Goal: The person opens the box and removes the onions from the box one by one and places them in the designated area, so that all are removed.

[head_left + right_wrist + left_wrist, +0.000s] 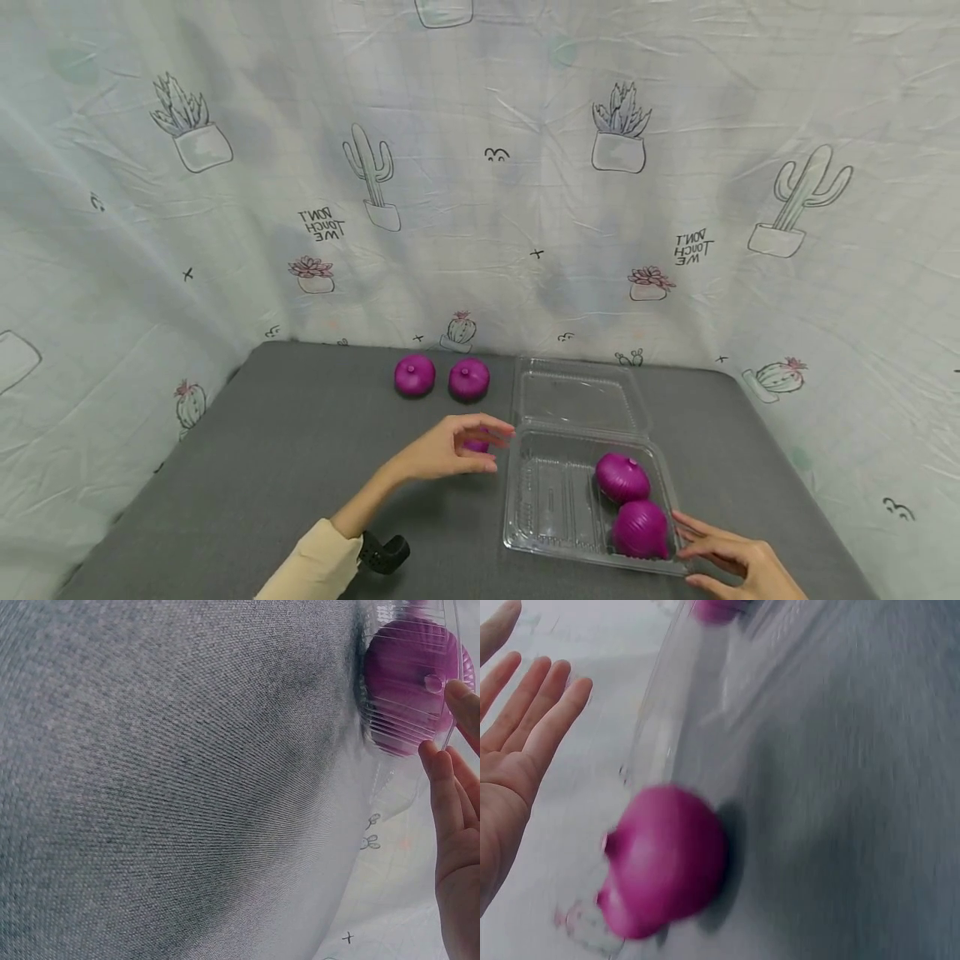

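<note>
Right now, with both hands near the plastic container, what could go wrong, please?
The onion by the left hand looks unheld; a brush of the fingers might roll it away. The right hand touches the clear container; if that side lifts, the two onions inside could roll toward its bare left half.

**Two inside on the right, three outside on the left**

A clear rectangular plastic box (552,492) stands right of centre on the grey fabric-covered table (255,475), its clear plastic lid (577,400) lying directly behind. Two round purple onions (640,532) lie in the box's right half, one behind the other. Left of the lid, two further onions (468,379) sit side by side near the table's back edge. A fifth onion (476,445) lies before them, just left of the box. A white printed sheet (465,217) hangs behind the table.
</note>
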Available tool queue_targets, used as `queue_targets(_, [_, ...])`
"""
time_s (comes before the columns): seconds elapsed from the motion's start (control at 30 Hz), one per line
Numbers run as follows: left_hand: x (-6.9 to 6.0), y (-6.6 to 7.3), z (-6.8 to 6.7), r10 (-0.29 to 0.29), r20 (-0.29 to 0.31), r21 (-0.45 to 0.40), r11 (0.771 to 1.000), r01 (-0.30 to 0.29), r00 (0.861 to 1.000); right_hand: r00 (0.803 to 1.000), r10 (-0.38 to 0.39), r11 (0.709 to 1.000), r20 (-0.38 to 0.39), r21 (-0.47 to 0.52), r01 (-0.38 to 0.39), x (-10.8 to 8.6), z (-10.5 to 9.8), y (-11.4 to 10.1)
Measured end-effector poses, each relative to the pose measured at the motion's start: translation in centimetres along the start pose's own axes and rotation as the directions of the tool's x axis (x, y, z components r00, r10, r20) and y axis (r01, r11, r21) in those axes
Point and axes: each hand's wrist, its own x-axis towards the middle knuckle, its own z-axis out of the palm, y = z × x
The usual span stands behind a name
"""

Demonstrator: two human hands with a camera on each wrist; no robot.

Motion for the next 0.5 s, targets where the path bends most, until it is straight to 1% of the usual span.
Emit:
queue_targets(0.17, [2.2,-0.8,2.1,-0.028,0.081,-0.038,0.999,0.032,0.996,1.000,0.017,1.000,-0.005,0.009,-0.017,-0.1,0.2,-0.1])
queue_targets(0.3, [3.6,-1.7,3.5,-0.031,0.133,-0.049,0.998,0.038,0.991,1.000,0.028,1.000,-0.004,0.012,-0.028,-0.1,0.3,-0.2])
queue_targets(0.43, [4.6,-2.4,4.7,-0.018,0.197,-0.071,0.997,0.032,0.980,1.000,0.025,1.000,-0.002,0.017,-0.025,-0.1,0.3,-0.2])
queue_targets(0.5, [5.1,-2.6,5.1,-0.015,0.228,-0.075,0.997,0.033,0.974,1.000,0.012,0.999,0.004,0.030,-0.012,-0.1,0.2,-0.1])
